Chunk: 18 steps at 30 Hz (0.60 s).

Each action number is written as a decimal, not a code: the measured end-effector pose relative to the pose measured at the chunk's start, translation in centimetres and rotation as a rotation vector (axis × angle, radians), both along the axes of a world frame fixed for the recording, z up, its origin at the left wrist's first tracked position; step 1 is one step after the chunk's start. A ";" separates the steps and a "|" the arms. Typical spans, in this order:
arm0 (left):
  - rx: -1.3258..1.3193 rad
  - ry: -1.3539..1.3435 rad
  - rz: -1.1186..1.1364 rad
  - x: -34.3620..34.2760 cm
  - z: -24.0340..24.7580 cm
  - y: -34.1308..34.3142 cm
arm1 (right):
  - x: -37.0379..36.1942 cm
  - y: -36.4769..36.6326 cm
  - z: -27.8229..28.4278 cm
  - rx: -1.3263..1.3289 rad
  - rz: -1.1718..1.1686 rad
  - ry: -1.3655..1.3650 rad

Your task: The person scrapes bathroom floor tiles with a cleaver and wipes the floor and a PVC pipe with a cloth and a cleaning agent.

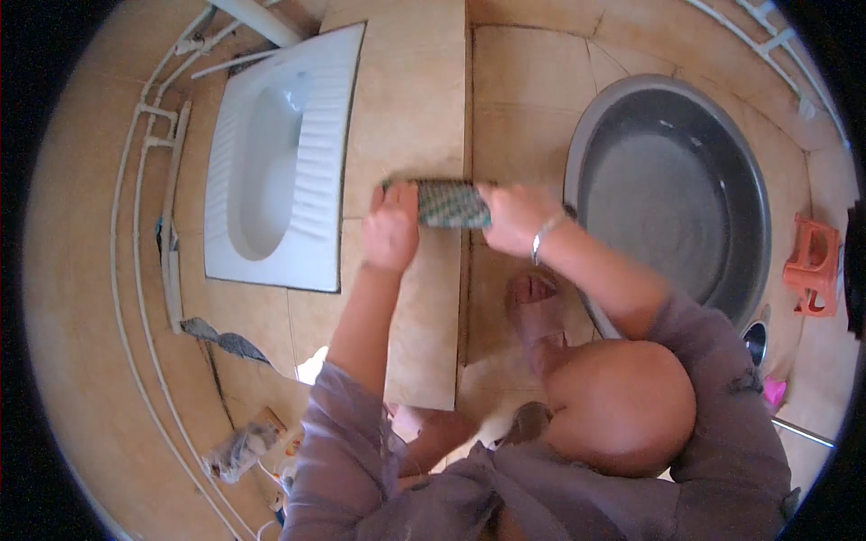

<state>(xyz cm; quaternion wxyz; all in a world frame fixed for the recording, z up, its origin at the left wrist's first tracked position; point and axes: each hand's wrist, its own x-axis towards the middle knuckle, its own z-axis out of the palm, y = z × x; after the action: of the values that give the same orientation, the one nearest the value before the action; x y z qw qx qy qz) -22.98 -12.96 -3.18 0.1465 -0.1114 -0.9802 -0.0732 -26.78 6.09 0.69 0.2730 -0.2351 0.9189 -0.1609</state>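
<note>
Between my two hands stretches a green, dark and pale patterned cloth [453,204], which looks folded into a flat band. My left hand [391,230] is closed round its left end, and my right hand [520,219], with a light bracelet at the wrist, grips its right end. The cloth hangs over the tiled ledge [410,334], near its right edge. Some blur over the hands and cloth hides the finer detail.
A white squat toilet [317,153] is set into the raised tiled floor at the left. At the right stands a large grey tub [613,99], with an orange plastic stool [815,266] beyond it. White pipes [117,234] run along the left wall. A plastic bag [242,451] lies lower left.
</note>
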 end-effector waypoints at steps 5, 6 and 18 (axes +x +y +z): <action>-0.060 -0.138 0.071 -3.5 1.9 -0.9 | -3.7 -1.4 0.8 -0.015 -0.033 0.038; -0.066 -0.156 0.060 -2.4 1.4 -1.0 | -2.5 -1.5 0.5 -0.024 -0.061 0.033; -0.099 -0.173 0.077 -2.9 1.1 -1.7 | -2.9 -1.6 0.8 -0.006 -0.032 -0.007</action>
<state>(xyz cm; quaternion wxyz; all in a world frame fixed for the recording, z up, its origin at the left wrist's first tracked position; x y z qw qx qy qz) -25.87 -14.64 -2.12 0.0582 -0.0742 -0.9951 -0.0284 -29.69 4.45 1.50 0.2728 -0.2209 0.9210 -0.1690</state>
